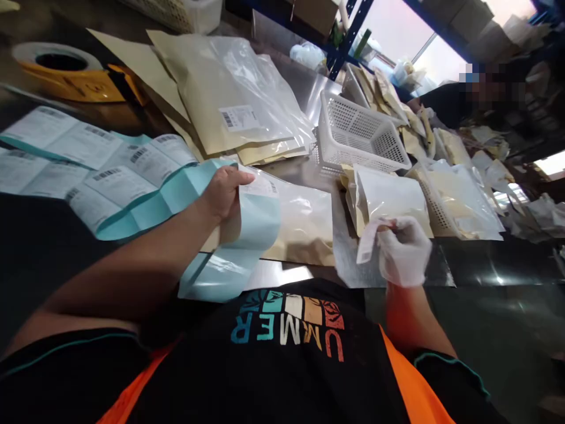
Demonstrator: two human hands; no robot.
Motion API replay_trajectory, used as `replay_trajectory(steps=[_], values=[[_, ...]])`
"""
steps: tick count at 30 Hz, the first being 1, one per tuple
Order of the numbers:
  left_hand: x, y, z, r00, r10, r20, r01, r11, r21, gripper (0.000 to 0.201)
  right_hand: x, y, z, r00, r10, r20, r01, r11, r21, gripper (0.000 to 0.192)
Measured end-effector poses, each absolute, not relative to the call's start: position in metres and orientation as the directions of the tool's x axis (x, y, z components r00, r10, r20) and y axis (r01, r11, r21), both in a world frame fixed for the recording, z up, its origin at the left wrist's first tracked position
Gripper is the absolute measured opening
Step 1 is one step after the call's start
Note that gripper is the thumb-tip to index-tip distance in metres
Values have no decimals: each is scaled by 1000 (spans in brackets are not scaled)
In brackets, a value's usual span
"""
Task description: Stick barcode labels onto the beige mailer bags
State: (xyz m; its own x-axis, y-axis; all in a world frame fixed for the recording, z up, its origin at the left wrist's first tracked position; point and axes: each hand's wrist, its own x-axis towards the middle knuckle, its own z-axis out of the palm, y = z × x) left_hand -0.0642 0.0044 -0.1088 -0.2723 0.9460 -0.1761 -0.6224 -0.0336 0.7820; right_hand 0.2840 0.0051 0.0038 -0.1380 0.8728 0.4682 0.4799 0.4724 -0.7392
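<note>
My left hand (pixel 225 191), bare, pinches a strip of blue-backed labels (pixel 260 221) between thumb and fingers. That strip trails off left in folds, with printed white labels (pixel 119 188) showing on it. Beneath the strip, a clear plastic bag (pixel 304 227) with tan card or paper inside lies on the metal table. My right hand (pixel 404 250), in a white glove, holds a single white label (pixel 368 240) by its upper end, the label hanging down. Just behind this hand stand packed bags (pixel 392 197) with tan contents, close to it.
Bigger packed bags (pixel 238 88) lie at the back left, one bearing a label. A yellow tape roll (pixel 75 76) sits at far left. White plastic baskets (pixel 359 132) stand at the back, and more bags (pixel 463 194) fill the right side. A blurred person is at far right.
</note>
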Motion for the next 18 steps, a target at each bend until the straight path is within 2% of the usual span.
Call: replay_trajectory(steps=[3, 6, 8, 13, 18], values=[[-60, 4, -114, -217, 968, -124, -626, -41, 779, 29, 265, 19, -23, -100, 987, 126, 396, 155, -905, 42], [-58, 3, -121, -150, 984, -93, -602, -16, 799, 26, 252, 29, -50, -93, 989, -115, 387, -70, -919, 47], [-57, 2, -125, -109, 992, -69, -570, -6, 821, 27, 248, 35, -62, -81, 981, -174, 398, -128, -908, 50], [-54, 0, -131, -60, 998, -31, -503, -3, 864, 30, 238, 49, -66, -107, 975, -194, 418, -133, -899, 55], [-54, -2, -129, -42, 998, -54, -477, 28, 878, 27, 211, 47, -72, -292, 912, -288, 67, -281, -957, 56]])
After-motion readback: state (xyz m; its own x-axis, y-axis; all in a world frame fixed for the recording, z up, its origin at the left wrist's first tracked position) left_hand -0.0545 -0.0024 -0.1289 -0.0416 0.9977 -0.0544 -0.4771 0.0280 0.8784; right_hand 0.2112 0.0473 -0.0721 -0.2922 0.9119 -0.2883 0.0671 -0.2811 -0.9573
